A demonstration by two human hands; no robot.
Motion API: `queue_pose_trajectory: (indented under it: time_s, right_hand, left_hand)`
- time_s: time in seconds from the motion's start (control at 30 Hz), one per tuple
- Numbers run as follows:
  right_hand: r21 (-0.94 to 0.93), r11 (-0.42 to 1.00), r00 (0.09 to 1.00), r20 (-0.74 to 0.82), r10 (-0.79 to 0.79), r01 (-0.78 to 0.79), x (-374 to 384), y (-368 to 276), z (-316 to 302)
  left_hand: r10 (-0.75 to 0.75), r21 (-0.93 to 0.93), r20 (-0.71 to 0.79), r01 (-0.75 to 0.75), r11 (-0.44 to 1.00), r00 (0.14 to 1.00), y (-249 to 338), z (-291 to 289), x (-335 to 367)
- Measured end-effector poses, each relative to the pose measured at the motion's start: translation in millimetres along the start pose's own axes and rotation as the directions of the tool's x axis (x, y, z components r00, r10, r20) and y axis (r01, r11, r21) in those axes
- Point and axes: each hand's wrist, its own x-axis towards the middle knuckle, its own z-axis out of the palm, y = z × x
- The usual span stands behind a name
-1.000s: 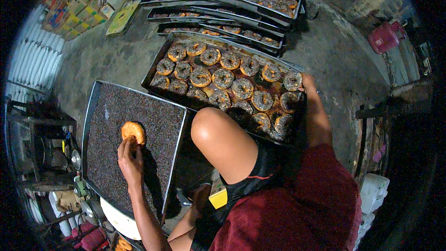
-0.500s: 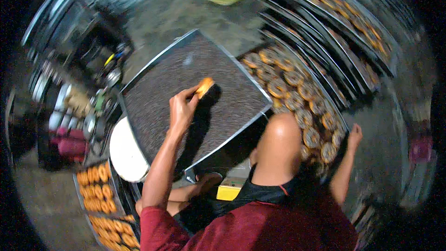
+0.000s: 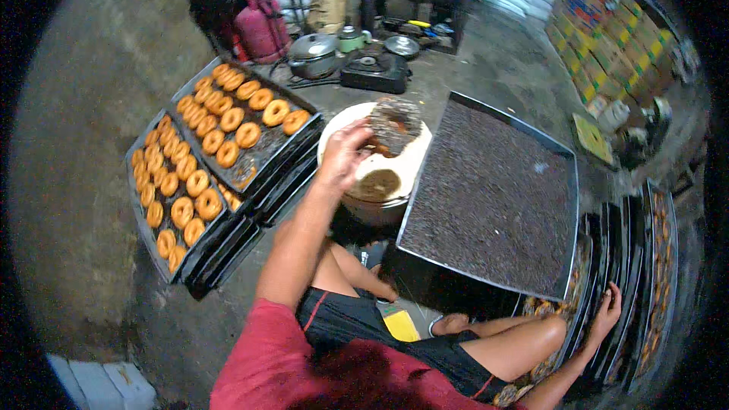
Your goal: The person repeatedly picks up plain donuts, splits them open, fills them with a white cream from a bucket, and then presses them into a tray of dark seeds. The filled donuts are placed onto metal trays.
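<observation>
My left hand (image 3: pixel 345 158) holds a ring doughnut (image 3: pixel 395 125) by its edge, tilted, its face covered in dark sprinkles. It hangs above a round tub (image 3: pixel 342 123) with a pale, creamy white top. On that top, below the doughnut, shows a round dark patch (image 3: pixel 380 184), perhaps its shadow. Right of the tub, a large square metal tray (image 3: pixel 486 216) is filled with dark chocolate sprinkles. My right hand (image 3: pixel 605 317) holds nothing; its fingers are stretched out beside the edges of stacked black trays (image 3: pixel 619 258) at the right.
Two trays of plain golden doughnuts (image 3: pixel 182 209) top stacks at the left. Behind the tub stand a black stove (image 3: pixel 373 72), a lidded pot (image 3: pixel 313 55) and a pink gas cylinder (image 3: pixel 262 26). Topped doughnuts (image 3: pixel 543 306) lie low at the right. Cartons (image 3: pixel 607 53) are piled far right.
The view has swung left. My left hand has carried the doughnut from over the sprinkle tray to above the white tub, and its sprinkled face now shows. My right hand remains out at the right.
</observation>
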Motion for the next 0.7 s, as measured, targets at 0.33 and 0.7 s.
queue_pose_trajectory:
  time_s: [0.33, 0.7]
  right_hand:
    - [0.208, 0.929, 0.902, 0.25, -0.353, 0.306, 17.1, -187.1, 92.6]
    - [0.632, 0.649, 0.725, 0.192, -0.661, 0.424, -125.0, -370.7, 182.1]
  left_hand:
    - [0.053, 0.157, -0.527, 0.036, 0.987, 0.848, 16.5, -357.6, 98.5]
    - [0.838, 0.986, -0.081, -0.082, 0.148, 0.539, 13.7, -296.1, 59.5]
